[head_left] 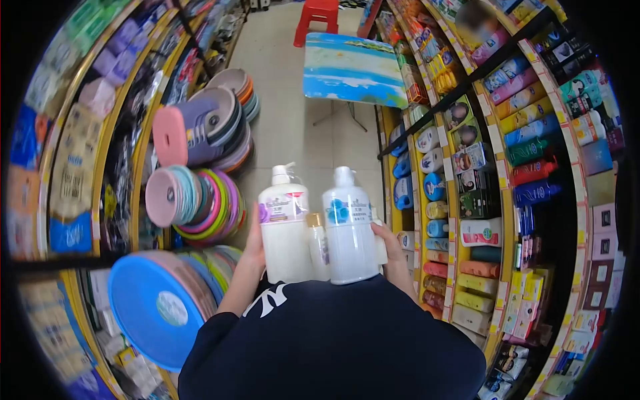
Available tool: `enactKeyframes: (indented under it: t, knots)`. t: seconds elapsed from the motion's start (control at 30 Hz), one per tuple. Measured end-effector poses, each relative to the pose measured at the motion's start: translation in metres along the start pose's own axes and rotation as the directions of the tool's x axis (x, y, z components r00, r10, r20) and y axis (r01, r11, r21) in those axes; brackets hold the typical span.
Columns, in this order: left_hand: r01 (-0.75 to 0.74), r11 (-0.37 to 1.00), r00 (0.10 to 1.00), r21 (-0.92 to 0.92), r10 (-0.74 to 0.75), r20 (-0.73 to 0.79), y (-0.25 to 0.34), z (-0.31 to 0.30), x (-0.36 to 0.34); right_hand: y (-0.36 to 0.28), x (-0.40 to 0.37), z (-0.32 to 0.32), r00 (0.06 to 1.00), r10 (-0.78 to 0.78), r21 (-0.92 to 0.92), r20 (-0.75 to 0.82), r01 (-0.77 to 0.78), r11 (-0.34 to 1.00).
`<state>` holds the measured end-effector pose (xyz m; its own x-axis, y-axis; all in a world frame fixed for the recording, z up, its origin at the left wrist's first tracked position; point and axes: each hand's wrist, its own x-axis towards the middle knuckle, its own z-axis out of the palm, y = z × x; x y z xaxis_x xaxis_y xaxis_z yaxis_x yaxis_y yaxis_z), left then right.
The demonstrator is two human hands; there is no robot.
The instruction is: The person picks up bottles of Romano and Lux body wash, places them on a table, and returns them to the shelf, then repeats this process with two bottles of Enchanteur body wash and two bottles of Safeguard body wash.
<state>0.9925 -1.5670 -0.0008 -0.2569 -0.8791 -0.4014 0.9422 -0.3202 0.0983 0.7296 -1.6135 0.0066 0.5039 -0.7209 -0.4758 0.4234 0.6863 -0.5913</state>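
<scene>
In front of my chest I hold several bottles side by side. My left hand (254, 247) is closed around the outer side of a white pump bottle (285, 227) with a purple flower on its label and a clear wrap at its neck. On the other side my right hand (395, 248) is closed by a white bottle (350, 230) with a blue flower print. Between these two stands a slimmer bottle with a gold cap (314, 221). A pale bottle (379, 241) shows partly at my right fingers. Most of my fingers are hidden behind the bottles.
Stacked plastic basins (212, 200) and a large blue basin (150, 303) stand along the left shelves. Shelves of bottles and boxes (480, 233) line the right. Ahead, a folding table (353, 70) with a beach print and a red stool (317, 17) stand in the aisle.
</scene>
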Motion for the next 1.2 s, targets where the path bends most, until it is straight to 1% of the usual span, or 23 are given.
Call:
enactKeyframes:
  t: [0.03, 0.1, 0.13, 0.2, 0.3, 0.33, 0.37, 0.47, 0.5, 0.6, 0.67, 0.7, 0.77, 0.8, 0.83, 0.87, 0.93, 0.97, 1.03, 1.1, 1.13, 1.17, 1.2]
  knots:
    - [0.034, 0.999, 0.999, 0.028, -0.034, -0.014, 0.007, 0.004, 0.027, -0.012, 0.014, -0.008, 1.000, -0.002, 0.036, -0.011, 0.002, 0.999]
    - [0.087, 0.995, 0.996, 0.059, -0.084, -0.040, 0.014, 0.014, 0.079, -0.038, 0.045, -0.026, 0.993, 0.010, 0.051, -0.118, -0.004, 0.999]
    - [0.086, 0.994, 0.996, 0.065, -0.085, -0.017, 0.015, 0.023, 0.106, -0.054, 0.060, -0.040, 0.986, 0.020, 0.053, -0.166, -0.011, 0.999]
    - [0.083, 0.994, 0.996, 0.069, -0.085, 0.022, 0.016, 0.043, 0.154, -0.093, 0.097, -0.066, 0.984, 0.062, 0.070, -0.168, -0.051, 0.996]
    - [-0.015, 0.982, 0.986, 0.186, 0.046, -0.163, 0.016, 0.058, 0.224, -0.157, 0.146, -0.087, 0.988, 0.095, 0.129, -0.121, -0.079, 0.989]
    - [-0.015, 0.982, 0.984, 0.191, 0.048, -0.172, 0.020, 0.065, 0.245, -0.178, 0.162, -0.090, 0.991, 0.097, 0.146, -0.097, -0.082, 0.986]
    - [-0.014, 0.982, 0.981, 0.189, 0.050, -0.185, 0.023, 0.071, 0.263, -0.195, 0.175, -0.093, 0.994, 0.064, 0.115, -0.093, -0.053, 0.992]
    - [0.030, 0.992, 0.973, 0.119, -0.002, -0.232, 0.038, 0.086, 0.308, -0.240, 0.224, -0.109, 0.993, 0.115, 0.096, -0.011, -0.114, 0.989]
    - [0.047, 0.995, 0.972, 0.091, -0.024, -0.235, 0.046, 0.091, 0.324, -0.249, 0.238, -0.110, 0.994, 0.099, 0.103, -0.050, -0.093, 0.990]
    - [-0.023, 0.999, 0.959, 0.046, 0.035, -0.282, 0.069, 0.090, 0.377, -0.279, 0.290, -0.118, 0.990, 0.016, 0.132, -0.143, 0.003, 0.991]
    - [-0.025, 1.000, 0.956, 0.011, 0.028, -0.293, 0.091, 0.089, 0.418, -0.287, 0.327, -0.137, 0.980, -0.042, 0.179, -0.196, 0.078, 0.981]
    - [-0.024, 1.000, 0.954, 0.000, 0.023, -0.300, 0.106, 0.088, 0.441, -0.293, 0.348, -0.145, 0.962, -0.094, 0.132, -0.255, 0.131, 0.983]
    - [-0.103, 0.993, 0.923, 0.065, 0.120, -0.365, 0.130, 0.066, 0.495, -0.307, 0.392, -0.154, 0.909, -0.202, 0.031, -0.364, 0.228, 0.973]
    - [-0.146, 0.985, 0.907, 0.096, 0.172, -0.385, 0.145, 0.063, 0.525, -0.317, 0.417, -0.154, 0.884, -0.239, -0.039, -0.402, 0.245, 0.969]
    - [-0.134, 0.982, 0.890, 0.136, 0.180, -0.420, 0.157, 0.069, 0.548, -0.325, 0.435, -0.156, 0.856, -0.271, -0.117, -0.440, 0.244, 0.963]
    - [-0.119, 0.970, 0.879, 0.212, 0.202, -0.431, 0.168, 0.060, 0.575, -0.333, 0.451, -0.162, 0.828, -0.299, -0.195, -0.474, 0.233, 0.953]
    - [-0.067, 0.924, 0.857, 0.377, 0.247, -0.452, 0.194, 0.030, 0.630, -0.345, 0.493, -0.182, 0.824, -0.295, -0.278, -0.484, 0.174, 0.945]
    - [-0.058, 0.852, 0.830, 0.521, 0.331, -0.449, 0.207, 0.030, 0.658, -0.350, 0.517, -0.195, 0.829, -0.286, -0.317, -0.480, 0.140, 0.938]
    - [0.017, 0.652, 0.778, 0.758, 0.468, -0.419, 0.218, 0.025, 0.696, -0.350, 0.550, -0.211, 0.832, -0.231, -0.370, -0.504, 0.034, 0.929]
    - [0.164, 0.553, 0.726, 0.817, 0.494, -0.479, 0.225, 0.012, 0.735, -0.356, 0.595, -0.227, 0.833, -0.188, -0.423, -0.520, -0.060, 0.904]
    - [0.229, 0.497, 0.704, 0.837, 0.510, -0.495, 0.228, 0.011, 0.756, -0.355, 0.617, -0.240, 0.832, -0.212, -0.461, -0.513, -0.058, 0.885]
    - [0.243, 0.473, 0.748, 0.847, 0.465, -0.474, 0.232, 0.007, 0.773, -0.348, 0.637, -0.255, 0.830, -0.235, -0.501, -0.505, -0.061, 0.863]
    - [0.267, 0.470, 0.732, 0.841, 0.469, -0.495, 0.232, 0.008, 0.790, -0.342, 0.655, -0.270, 0.833, -0.247, -0.542, -0.495, -0.074, 0.837]
